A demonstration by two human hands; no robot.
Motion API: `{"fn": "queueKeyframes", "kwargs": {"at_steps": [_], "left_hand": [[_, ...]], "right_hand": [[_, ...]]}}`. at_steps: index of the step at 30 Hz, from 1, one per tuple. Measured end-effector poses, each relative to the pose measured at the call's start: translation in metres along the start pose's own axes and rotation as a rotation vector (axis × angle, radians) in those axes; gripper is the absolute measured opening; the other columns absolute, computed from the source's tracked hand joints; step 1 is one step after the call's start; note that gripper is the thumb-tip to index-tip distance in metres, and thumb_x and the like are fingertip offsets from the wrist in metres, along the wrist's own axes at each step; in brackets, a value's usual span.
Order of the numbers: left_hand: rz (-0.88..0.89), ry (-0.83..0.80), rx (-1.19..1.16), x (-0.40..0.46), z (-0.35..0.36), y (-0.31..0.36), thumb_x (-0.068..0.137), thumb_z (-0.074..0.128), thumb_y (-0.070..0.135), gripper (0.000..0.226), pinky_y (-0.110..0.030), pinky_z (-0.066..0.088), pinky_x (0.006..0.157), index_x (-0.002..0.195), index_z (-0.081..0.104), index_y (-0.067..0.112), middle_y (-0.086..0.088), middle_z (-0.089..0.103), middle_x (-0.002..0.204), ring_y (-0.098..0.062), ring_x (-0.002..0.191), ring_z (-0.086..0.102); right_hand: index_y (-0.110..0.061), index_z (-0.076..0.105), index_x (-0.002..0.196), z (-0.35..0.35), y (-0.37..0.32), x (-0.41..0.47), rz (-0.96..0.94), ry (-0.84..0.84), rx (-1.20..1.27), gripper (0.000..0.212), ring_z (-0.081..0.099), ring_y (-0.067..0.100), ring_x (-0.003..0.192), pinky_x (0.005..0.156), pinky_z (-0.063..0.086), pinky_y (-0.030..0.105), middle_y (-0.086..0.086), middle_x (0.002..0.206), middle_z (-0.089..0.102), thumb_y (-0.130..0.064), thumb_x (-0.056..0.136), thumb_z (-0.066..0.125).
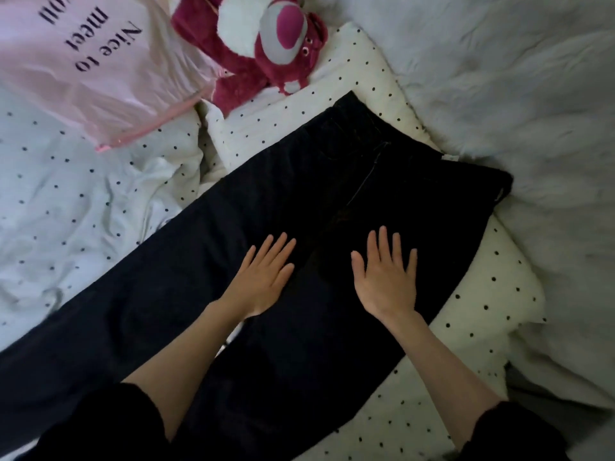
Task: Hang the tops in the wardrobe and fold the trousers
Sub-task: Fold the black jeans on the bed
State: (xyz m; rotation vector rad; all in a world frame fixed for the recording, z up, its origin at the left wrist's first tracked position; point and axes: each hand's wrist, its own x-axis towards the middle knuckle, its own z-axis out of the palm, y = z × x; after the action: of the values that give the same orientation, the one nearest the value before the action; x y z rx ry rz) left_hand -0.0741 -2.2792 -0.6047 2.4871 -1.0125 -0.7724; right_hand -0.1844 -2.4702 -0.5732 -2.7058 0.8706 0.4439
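Observation:
Dark trousers (299, 194) lie spread flat across the bed, waistband toward the upper right and legs running down to the lower left. My left hand (263, 277) rests palm down on the left thigh area with fingers straight. My right hand (387, 277) lies flat on the trousers beside it, fingers spread. Neither hand grips the cloth. No tops are clearly in view.
A polka-dot pillow (482, 327) lies under the trousers. A pink plastic bag (83, 68) with printed words sits at the upper left. A magenta plush bear (266, 44) lies at the top. White fluffy bedding (515, 94) fills the right; dotted sheets (66, 201) the left.

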Motion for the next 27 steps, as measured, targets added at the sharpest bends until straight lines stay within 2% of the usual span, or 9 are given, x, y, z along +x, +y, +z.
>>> {"fn": "queueKeyframes", "kwargs": {"at_steps": [6, 8, 10, 13, 17, 19, 21, 24, 27], "left_hand": [[-0.203, -0.213, 0.343, -0.170, 0.046, -0.054, 0.098, 0.036, 0.043, 0.066, -0.043, 0.003, 0.116, 0.149, -0.001, 0.025, -0.001, -0.010, 0.158, -0.027, 0.144, -0.010], [-0.178, -0.181, 0.395, -0.223, 0.054, -0.058, 0.072, 0.075, 0.042, 0.083, -0.050, 0.034, 0.105, 0.143, 0.037, 0.018, -0.009, 0.031, 0.151, -0.036, 0.136, 0.030], [-0.138, -0.038, 0.385, -0.269, 0.066, -0.068, 0.051, 0.088, 0.034, 0.081, -0.053, 0.049, 0.086, 0.125, 0.061, 0.018, -0.008, 0.054, 0.134, -0.036, 0.120, 0.053], [-0.178, 0.021, 0.313, -0.319, 0.078, -0.081, 0.060, 0.081, 0.027, 0.076, -0.046, 0.053, 0.084, 0.130, 0.056, 0.019, -0.007, 0.052, 0.137, -0.034, 0.123, 0.050], [-0.415, 0.097, -0.062, -0.364, 0.086, -0.107, 0.088, 0.058, 0.038, 0.079, -0.038, 0.041, 0.100, 0.150, 0.010, 0.027, 0.001, 0.024, 0.151, -0.023, 0.130, 0.037], [-0.545, 0.078, -0.346, -0.385, 0.089, -0.125, 0.089, 0.059, 0.032, 0.074, -0.037, 0.041, 0.099, 0.149, 0.016, 0.029, 0.002, 0.044, 0.132, -0.020, 0.119, 0.046], [-0.630, -0.020, -0.350, -0.415, 0.091, -0.143, 0.088, 0.060, 0.032, 0.061, -0.035, 0.044, 0.091, 0.142, 0.032, 0.029, 0.002, 0.058, 0.114, -0.021, 0.108, 0.055], [-0.704, -0.119, -0.419, -0.455, 0.111, -0.150, 0.089, 0.056, 0.042, 0.040, -0.029, 0.044, 0.088, 0.124, 0.047, 0.025, 0.002, 0.061, 0.113, -0.020, 0.108, 0.058], [-0.692, -0.123, -0.517, -0.471, 0.125, -0.140, 0.086, 0.051, 0.058, 0.054, -0.032, 0.045, 0.093, 0.130, 0.046, 0.027, 0.004, 0.057, 0.125, -0.016, 0.112, 0.055]], "right_hand": [[-0.016, -0.002, 0.150, 0.037, -0.042, -0.087, -0.044, 0.107, -0.027, 0.063, -0.004, 0.023, 0.146, 0.116, -0.007, 0.047, 0.009, 0.159, -0.002, -0.048, 0.098, 0.012], [-0.017, -0.004, 0.150, 0.054, -0.053, -0.113, -0.102, 0.059, -0.087, 0.065, -0.007, 0.025, 0.146, 0.114, -0.007, 0.050, 0.010, 0.159, -0.006, -0.048, 0.098, 0.021], [-0.021, -0.003, 0.151, 0.074, -0.066, -0.144, -0.177, -0.016, -0.158, 0.066, -0.010, 0.027, 0.145, 0.113, -0.007, 0.054, 0.010, 0.158, -0.010, -0.046, 0.098, 0.029], [-0.026, 0.002, 0.151, 0.109, -0.089, -0.196, -0.242, -0.142, -0.183, 0.062, -0.010, 0.027, 0.146, 0.114, -0.003, 0.055, 0.007, 0.159, -0.010, -0.045, 0.099, 0.029], [-0.027, -0.004, 0.151, 0.158, -0.130, -0.258, -0.345, -0.356, -0.118, 0.062, -0.009, 0.023, 0.146, 0.116, 0.003, 0.049, 0.004, 0.159, -0.010, -0.046, 0.100, 0.026], [-0.027, -0.004, 0.151, 0.176, -0.151, -0.282, -0.391, -0.406, -0.062, 0.063, -0.006, 0.022, 0.146, 0.116, 0.009, 0.046, 0.003, 0.159, -0.009, -0.045, 0.100, 0.027], [-0.027, -0.001, 0.151, 0.188, -0.176, -0.305, -0.416, -0.442, 0.036, 0.063, 0.000, 0.020, 0.146, 0.116, 0.017, 0.039, 0.001, 0.159, -0.006, -0.043, 0.100, 0.031], [-0.030, 0.002, 0.151, 0.196, -0.200, -0.331, -0.392, -0.521, 0.162, 0.063, 0.014, 0.019, 0.145, 0.111, 0.030, 0.033, -0.003, 0.159, -0.003, -0.042, 0.099, 0.036], [-0.027, 0.001, 0.152, 0.199, -0.217, -0.348, -0.380, -0.552, 0.163, 0.065, 0.018, 0.019, 0.144, 0.111, 0.029, 0.034, -0.002, 0.159, 0.001, -0.040, 0.100, 0.037]]}}
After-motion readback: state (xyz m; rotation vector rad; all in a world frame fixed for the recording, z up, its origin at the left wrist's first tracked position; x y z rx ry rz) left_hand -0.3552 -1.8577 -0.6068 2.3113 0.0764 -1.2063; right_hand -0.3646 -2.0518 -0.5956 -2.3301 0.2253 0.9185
